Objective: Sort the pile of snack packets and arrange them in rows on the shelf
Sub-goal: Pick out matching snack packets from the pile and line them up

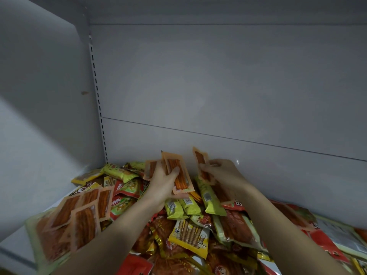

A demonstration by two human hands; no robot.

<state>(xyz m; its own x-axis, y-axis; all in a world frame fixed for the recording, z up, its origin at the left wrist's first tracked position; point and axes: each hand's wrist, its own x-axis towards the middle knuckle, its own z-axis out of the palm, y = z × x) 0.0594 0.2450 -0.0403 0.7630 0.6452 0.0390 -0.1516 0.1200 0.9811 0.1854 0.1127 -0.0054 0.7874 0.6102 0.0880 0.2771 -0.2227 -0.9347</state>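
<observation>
At the lower left of the frame, several orange stick packets (83,213) are laid overlapping on the white shelf (14,245). Right of them, the mixed pile of snack packets (190,231) (yellow-green, red and orange wrappers) is spread across the bottom. Above centre, a few orange packets (176,173) are gripped in the left hand (160,185), thumb across the front. One narrower orange packet (202,165) is pinched upright by the right hand (224,171).
</observation>
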